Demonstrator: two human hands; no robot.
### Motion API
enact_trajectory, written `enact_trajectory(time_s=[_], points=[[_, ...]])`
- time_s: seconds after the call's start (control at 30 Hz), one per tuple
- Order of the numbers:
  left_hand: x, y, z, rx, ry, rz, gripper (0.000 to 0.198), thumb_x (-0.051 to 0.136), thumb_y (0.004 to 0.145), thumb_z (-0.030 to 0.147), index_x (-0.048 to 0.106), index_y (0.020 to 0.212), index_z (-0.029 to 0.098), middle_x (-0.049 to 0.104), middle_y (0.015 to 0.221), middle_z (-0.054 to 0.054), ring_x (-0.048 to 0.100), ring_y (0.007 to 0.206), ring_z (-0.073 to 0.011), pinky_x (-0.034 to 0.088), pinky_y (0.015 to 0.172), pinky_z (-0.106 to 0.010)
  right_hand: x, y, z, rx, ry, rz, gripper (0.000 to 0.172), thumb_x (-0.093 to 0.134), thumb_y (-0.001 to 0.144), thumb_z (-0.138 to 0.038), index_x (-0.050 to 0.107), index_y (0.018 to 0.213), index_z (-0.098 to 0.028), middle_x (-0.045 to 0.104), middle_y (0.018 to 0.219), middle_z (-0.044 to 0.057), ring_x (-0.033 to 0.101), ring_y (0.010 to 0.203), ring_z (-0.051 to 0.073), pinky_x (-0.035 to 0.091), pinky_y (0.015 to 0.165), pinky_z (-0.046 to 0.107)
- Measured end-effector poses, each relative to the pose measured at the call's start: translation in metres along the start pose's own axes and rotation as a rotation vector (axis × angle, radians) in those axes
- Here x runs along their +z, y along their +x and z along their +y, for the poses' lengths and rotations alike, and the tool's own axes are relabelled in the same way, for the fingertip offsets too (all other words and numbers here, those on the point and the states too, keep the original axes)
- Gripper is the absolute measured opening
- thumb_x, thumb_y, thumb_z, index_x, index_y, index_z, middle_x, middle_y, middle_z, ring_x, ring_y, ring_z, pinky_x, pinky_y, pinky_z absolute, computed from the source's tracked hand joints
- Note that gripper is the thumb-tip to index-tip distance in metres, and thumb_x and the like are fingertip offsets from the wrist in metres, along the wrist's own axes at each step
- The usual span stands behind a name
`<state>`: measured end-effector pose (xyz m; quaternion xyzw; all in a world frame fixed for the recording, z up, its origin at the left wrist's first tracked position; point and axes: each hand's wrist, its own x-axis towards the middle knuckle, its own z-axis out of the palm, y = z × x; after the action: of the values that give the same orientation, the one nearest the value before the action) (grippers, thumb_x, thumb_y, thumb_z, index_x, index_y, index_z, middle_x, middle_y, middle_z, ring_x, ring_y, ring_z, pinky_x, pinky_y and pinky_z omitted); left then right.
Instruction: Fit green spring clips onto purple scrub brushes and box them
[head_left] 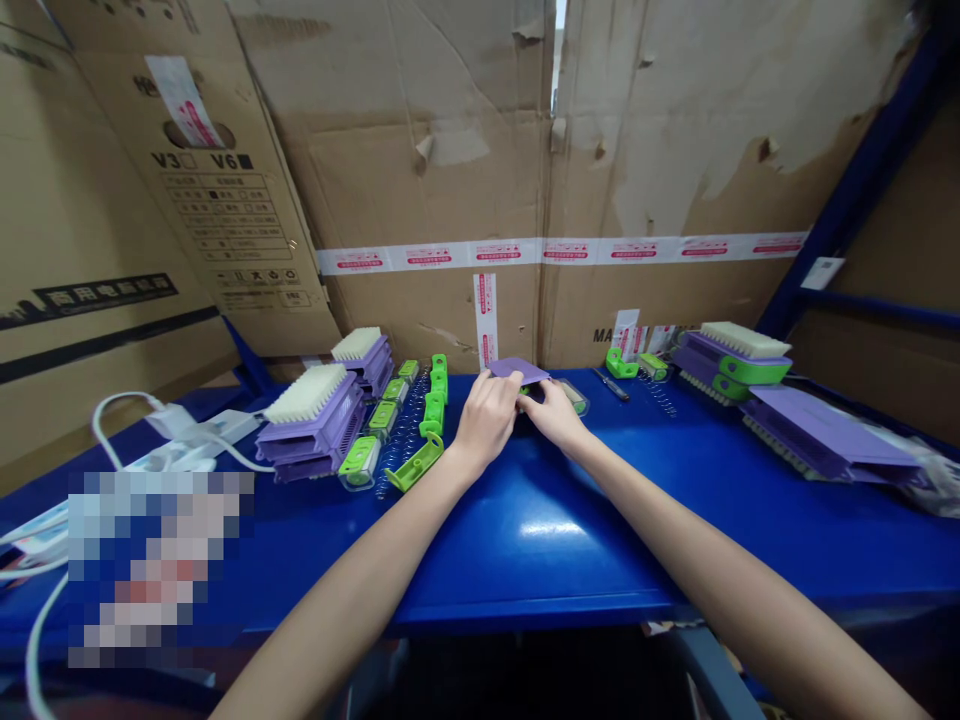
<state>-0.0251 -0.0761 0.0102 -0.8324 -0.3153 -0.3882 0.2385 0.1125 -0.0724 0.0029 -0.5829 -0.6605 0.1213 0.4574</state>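
Both my hands meet at the far middle of the blue bench (pixel 540 530). My left hand (pixel 486 415) curls its fingers over a purple plastic brush body (pixel 517 371) and grips its near edge. My right hand (pixel 551 412) is closed on the same piece from the right, where a bit of green part (pixel 576 398) shows beside it. What lies under the fingers is hidden.
Purple brushes with white bristles (pixel 315 420) are stacked at left, beside green handle pieces (pixel 414 463), green-clear clips (pixel 361 462) and metal springs (pixel 405 435). More purple and green brushes (pixel 739 358) and purple bodies (pixel 825 440) lie at right. White cables (pixel 180 430) trail at left. Cardboard (pixel 480 180) walls the back.
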Motion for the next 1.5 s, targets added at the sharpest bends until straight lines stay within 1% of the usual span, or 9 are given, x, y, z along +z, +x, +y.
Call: enact_trajectory(time_s=[0.23,0.43,0.53,0.63,0.77,0.97,1.2,1.37,1.5], points=[[-0.003,0.000,0.002,-0.034,-0.045,-0.020,0.043,0.045,0.082,0.008,0.040,0.124,0.010,0.064,0.101,-0.011,0.061,0.101,-0.0227,0.040,0.104,-0.046,-0.013,-0.009,-0.005,-0.039,-0.190,0.014,0.048,0.058,0.078,-0.032,0.057,0.122,-0.013,0.043,0.139,0.017,0.037,0.132,0.026,0.033,0.106,0.036],[-0.003,-0.003,0.000,-0.010,-0.035,-0.024,0.041,0.041,0.083,0.007,0.040,0.124,0.008,0.065,0.102,-0.012,0.061,0.100,-0.0213,0.040,0.105,-0.045,-0.019,-0.016,-0.017,-0.032,-0.449,-0.050,0.050,0.049,0.085,-0.044,0.060,0.118,-0.008,0.037,0.143,0.024,0.044,0.125,0.036,0.032,0.103,0.049],[-0.002,-0.004,0.001,0.010,-0.034,-0.015,0.040,0.041,0.083,0.007,0.042,0.123,0.006,0.065,0.103,-0.013,0.061,0.100,-0.0218,0.040,0.105,-0.045,-0.016,-0.013,-0.015,0.029,-0.378,-0.092,0.048,0.045,0.087,-0.045,0.059,0.121,-0.014,0.035,0.145,0.021,0.037,0.131,0.034,0.029,0.104,0.051],[0.000,-0.004,0.001,0.007,-0.034,-0.022,0.039,0.042,0.083,0.007,0.043,0.123,0.008,0.065,0.102,-0.012,0.061,0.100,-0.0218,0.040,0.104,-0.046,-0.012,-0.008,-0.010,0.099,-0.244,-0.162,0.047,0.039,0.090,-0.045,0.053,0.129,-0.021,0.032,0.148,0.015,0.019,0.141,0.028,0.018,0.109,0.054],[0.002,-0.003,0.001,0.002,-0.034,-0.021,0.040,0.041,0.082,0.005,0.045,0.122,0.010,0.065,0.101,-0.012,0.061,0.099,-0.0222,0.041,0.104,-0.046,-0.008,-0.004,-0.006,0.167,-0.175,-0.221,0.057,0.041,0.088,-0.049,0.040,0.139,-0.023,0.026,0.150,0.016,0.007,0.143,0.027,0.008,0.111,0.054],[0.002,0.001,0.003,-0.025,-0.026,-0.031,0.044,0.039,0.080,0.004,0.044,0.123,0.011,0.065,0.099,-0.010,0.061,0.097,-0.0220,0.041,0.103,-0.047,-0.008,-0.006,-0.012,0.134,-0.138,-0.075,0.051,0.051,0.082,-0.045,0.051,0.127,-0.023,0.047,0.134,0.014,0.028,0.136,0.026,0.022,0.109,0.049],[0.002,0.001,0.002,-0.070,-0.030,0.011,0.047,0.040,0.077,0.002,0.044,0.123,0.009,0.064,0.100,-0.012,0.060,0.099,-0.0230,0.040,0.104,-0.048,-0.009,-0.015,-0.019,0.080,-0.140,0.092,0.055,0.060,0.073,-0.046,0.055,0.119,-0.017,0.039,0.138,0.016,0.039,0.129,0.031,0.032,0.104,0.046],[0.003,-0.002,-0.003,-0.118,-0.048,0.013,0.051,0.041,0.076,0.002,0.043,0.125,0.012,0.064,0.100,-0.011,0.060,0.101,-0.0245,0.041,0.102,-0.051,-0.006,-0.019,-0.019,0.012,-0.167,0.167,0.047,0.058,0.074,-0.046,0.057,0.111,-0.017,0.048,0.130,0.015,0.047,0.120,0.029,0.038,0.099,0.045],[0.002,-0.002,-0.002,-0.122,-0.043,0.018,0.052,0.041,0.076,0.001,0.042,0.126,0.012,0.064,0.100,-0.011,0.060,0.100,-0.0240,0.040,0.103,-0.051,-0.006,-0.021,-0.021,-0.014,-0.223,0.219,0.050,0.057,0.074,-0.048,0.057,0.111,-0.016,0.050,0.128,0.016,0.047,0.120,0.030,0.038,0.097,0.046]])
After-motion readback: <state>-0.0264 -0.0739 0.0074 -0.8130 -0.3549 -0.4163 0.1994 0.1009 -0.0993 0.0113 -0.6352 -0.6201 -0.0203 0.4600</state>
